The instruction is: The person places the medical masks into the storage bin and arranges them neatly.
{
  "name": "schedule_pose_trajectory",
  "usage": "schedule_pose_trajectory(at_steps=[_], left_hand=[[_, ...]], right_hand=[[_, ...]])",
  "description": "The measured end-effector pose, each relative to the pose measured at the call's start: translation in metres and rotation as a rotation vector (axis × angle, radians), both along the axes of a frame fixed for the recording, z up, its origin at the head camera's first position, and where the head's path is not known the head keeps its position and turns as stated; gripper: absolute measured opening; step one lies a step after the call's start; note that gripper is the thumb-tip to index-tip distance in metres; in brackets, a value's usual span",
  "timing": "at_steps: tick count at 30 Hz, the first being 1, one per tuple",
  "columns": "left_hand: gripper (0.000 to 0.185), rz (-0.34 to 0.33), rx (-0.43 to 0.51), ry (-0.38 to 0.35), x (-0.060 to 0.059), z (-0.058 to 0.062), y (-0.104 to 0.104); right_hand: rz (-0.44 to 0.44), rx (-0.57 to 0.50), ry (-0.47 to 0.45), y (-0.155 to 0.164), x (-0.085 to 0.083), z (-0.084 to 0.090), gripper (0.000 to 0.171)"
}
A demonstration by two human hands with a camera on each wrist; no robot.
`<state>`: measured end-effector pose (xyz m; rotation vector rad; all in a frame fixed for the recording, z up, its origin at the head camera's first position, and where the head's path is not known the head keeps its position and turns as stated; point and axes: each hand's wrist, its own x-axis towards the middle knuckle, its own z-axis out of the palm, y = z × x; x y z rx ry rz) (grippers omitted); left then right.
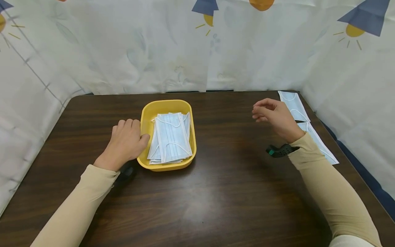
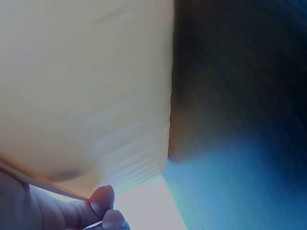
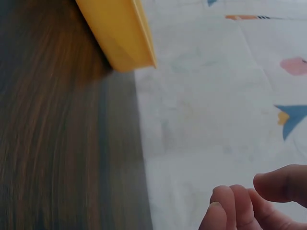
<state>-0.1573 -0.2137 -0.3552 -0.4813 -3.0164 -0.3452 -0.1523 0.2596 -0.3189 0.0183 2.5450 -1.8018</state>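
Note:
A yellow plastic bin (image 1: 145, 166) stands on the table, left of the middle in the head view. Several pale blue face masks (image 1: 172, 137) with white ear loops lie stacked in it. My left hand (image 1: 124, 142) grips the bin's left rim, thumb over the edge; in the left wrist view, its fingertips (image 2: 102, 201) show by the bin's wall (image 2: 96, 96). Above the table at the right hovers my right hand (image 1: 276, 116), fingers loosely bent and nothing in them. Close beside it, two more masks (image 1: 293, 104) lie along the table's right edge, partly covered by the hand and forearm.
The dark wooden table (image 1: 197, 202) spreads around the bin. A white patterned curtain (image 1: 172, 61) encloses its back and sides. Each wrist wears a dark strap; the right strap (image 1: 282, 151) shows beside the sleeve.

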Motion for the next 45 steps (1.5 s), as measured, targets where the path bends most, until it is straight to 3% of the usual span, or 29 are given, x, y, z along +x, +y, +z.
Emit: schedule_pose_trajectory(at_steps=[8,14,22,32,39,45], left_hand=[[0.030,0.000,-0.013,-0.002,0.002,0.001,-0.002],[0.027,0.000,0.002,0.007,0.004,0.000,-0.005],[0.028,-0.011,0.009,0.022,0.006,0.000,-0.006],[0.027,-0.014,-0.001,0.013,0.005,0.001,-0.006],[0.026,-0.012,-0.001,-0.001,0.005,0.003,-0.008],[0.025,-0.005,0.008,0.013,0.008,0.002,-0.011]], right_hand=[[-0.056,-0.208,0.046,0.028,0.010,0.003,0.022],[-0.108,-0.294,0.077,0.050,0.014,0.002,0.017],[-0.199,-0.291,0.056,0.081,0.021,-0.008,0.015],[-0.313,-0.402,0.052,0.109,0.037,-0.020,0.010],[-0.371,-0.343,0.027,0.126,0.042,-0.026,0.009],[-0.365,-0.329,0.034,0.141,0.043,-0.029,0.007]])
